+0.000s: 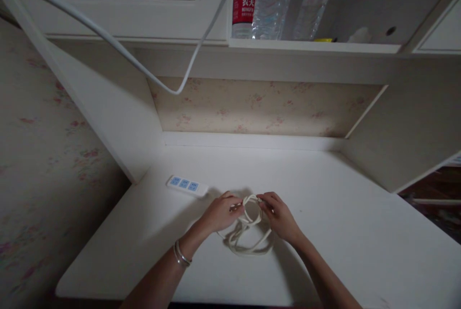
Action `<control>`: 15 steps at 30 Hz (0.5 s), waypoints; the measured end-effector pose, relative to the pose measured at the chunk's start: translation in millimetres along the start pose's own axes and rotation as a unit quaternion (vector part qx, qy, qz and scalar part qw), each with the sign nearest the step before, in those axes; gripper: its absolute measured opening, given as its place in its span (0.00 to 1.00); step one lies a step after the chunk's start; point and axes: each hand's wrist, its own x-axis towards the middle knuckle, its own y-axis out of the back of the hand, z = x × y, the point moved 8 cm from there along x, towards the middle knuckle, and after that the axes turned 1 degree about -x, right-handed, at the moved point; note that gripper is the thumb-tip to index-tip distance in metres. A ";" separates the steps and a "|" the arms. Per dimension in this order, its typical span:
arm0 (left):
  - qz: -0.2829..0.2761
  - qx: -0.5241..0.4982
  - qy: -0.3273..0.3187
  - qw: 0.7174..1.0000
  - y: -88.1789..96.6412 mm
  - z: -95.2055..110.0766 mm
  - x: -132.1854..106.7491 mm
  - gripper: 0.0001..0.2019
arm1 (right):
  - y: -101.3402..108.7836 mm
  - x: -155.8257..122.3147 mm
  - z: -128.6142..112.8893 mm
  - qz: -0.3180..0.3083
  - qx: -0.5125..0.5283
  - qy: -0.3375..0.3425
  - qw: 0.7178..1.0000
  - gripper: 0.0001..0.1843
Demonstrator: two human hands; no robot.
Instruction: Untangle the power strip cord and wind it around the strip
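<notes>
A cream-coloured cord (252, 251) lies in loose loops on the white desk, and a small loop of it is raised between my hands. My left hand (224, 212) pinches the left side of that small loop with thumb and fingers. On the loop's right side, my right hand (276, 214) grips the cord near its crossing. Left of my hands lies a white power strip (187, 186) with three blue socket faces. Part of the cord is hidden behind my fingers, so where it ends I cannot tell.
The white desk (324, 251) runs between side panels under a shelf (324, 47). Several plastic bottles (272, 6) stand on the shelf. A white cable (176, 92) hangs down in front of the cabinet at the upper left. Floral wallpaper (230, 107) covers the back wall.
</notes>
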 end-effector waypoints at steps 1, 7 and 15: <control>-0.001 -0.019 0.000 1.000 2.8 1.9 -2.3 0.09 | 1.2 1.6 -6.5 0.006 -0.002 0.017 1.000 0.16; 0.024 -0.083 0.010 0.996 15.6 9.9 -12.4 0.10 | 1.7 5.8 -49.0 -0.004 -0.035 0.105 0.994 0.15; 0.076 -0.072 0.062 0.993 10.6 0.1 -7.6 0.12 | 17.9 -2.5 -102.5 0.009 -0.071 0.127 0.989 0.16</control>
